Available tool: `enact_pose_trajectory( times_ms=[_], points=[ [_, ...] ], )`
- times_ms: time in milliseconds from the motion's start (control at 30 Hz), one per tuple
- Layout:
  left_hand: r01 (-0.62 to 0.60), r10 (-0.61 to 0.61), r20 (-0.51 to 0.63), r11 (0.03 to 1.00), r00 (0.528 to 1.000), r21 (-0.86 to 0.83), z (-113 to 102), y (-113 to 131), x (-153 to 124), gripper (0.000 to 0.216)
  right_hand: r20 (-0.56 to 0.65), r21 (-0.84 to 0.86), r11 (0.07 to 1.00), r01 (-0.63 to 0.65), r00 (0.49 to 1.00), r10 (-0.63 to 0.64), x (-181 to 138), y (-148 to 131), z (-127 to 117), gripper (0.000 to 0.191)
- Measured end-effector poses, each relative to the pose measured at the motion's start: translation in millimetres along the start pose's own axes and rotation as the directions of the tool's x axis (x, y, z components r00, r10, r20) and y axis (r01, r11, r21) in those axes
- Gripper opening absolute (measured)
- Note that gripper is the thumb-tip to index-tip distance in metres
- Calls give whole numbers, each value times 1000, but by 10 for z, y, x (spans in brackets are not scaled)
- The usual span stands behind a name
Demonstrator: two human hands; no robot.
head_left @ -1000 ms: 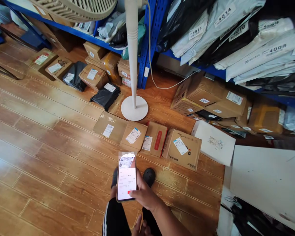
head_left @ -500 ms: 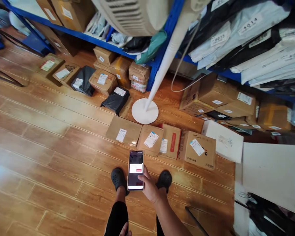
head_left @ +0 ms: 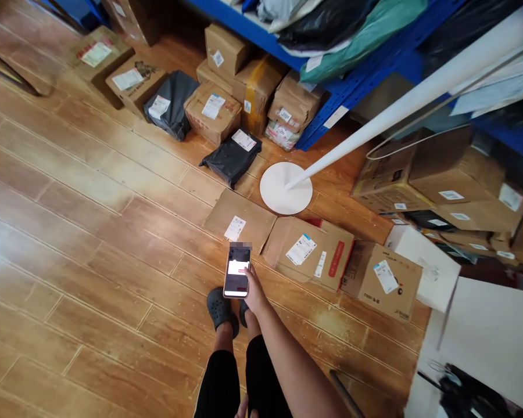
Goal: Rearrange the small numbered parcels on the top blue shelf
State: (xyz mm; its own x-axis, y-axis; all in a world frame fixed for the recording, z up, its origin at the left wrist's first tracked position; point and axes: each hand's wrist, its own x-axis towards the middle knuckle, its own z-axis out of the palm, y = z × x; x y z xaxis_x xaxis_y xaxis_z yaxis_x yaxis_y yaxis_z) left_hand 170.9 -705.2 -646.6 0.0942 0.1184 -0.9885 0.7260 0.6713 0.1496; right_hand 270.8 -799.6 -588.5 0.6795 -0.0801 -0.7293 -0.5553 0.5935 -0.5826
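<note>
Black trousers and dark clogs (head_left: 221, 311) at bottom centre, person standing on a wooden plank floor (head_left: 70, 244). Left hand (head_left: 245, 413) barely shows at the bottom edge by the legs; cannot tell whether its fingers are open or closed. Right hand (head_left: 253, 288) is stretched forward and down, fingers wrapped around a phone (head_left: 237, 271), held upright with its lit screen facing the camera (top of the screen is blurred).

Phone hangs just above the floor, right in front of a flat cardboard parcel (head_left: 240, 219) with a white label. Beside that, to the right, a brown box with a red stripe (head_left: 314, 253), then another cardboard box with a label (head_left: 387, 280), then a white box (head_left: 422, 268), all in a row on the floor.

Behind the row, the round white fan base (head_left: 286, 187) with its white pole (head_left: 409, 96) slanting up to the right. Black poly mailer (head_left: 232, 157) lies left of the base. Further back, stacked brown cartons (head_left: 253, 87) sit under a blue shelf rack (head_left: 353, 75) carrying soft bags. More labelled boxes (head_left: 113, 64) far left, larger cartons (head_left: 440, 174) far right.
</note>
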Motion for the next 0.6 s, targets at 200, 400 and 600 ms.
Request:
enact_pose_trajectory(
  times_ms=[200, 400, 600],
  points=[
    [-32, 33, 16, 999, 999, -28, -81, -59, 254, 19, -24, -48, 999, -14, 1000, 13, 341, 88, -77, 39],
    [-61, 62, 22, 997, 998, -36, -71, -59, 269, 23, -135, -66, 998, -12, 991, 2, 436, 145, -65, 35],
    [-23, 26, 84, 999, 996, -38, 4, 80, 242, 24, -155, -52, 999, 4, 988, -12, 473, 210, -28, 42]
  ],
)
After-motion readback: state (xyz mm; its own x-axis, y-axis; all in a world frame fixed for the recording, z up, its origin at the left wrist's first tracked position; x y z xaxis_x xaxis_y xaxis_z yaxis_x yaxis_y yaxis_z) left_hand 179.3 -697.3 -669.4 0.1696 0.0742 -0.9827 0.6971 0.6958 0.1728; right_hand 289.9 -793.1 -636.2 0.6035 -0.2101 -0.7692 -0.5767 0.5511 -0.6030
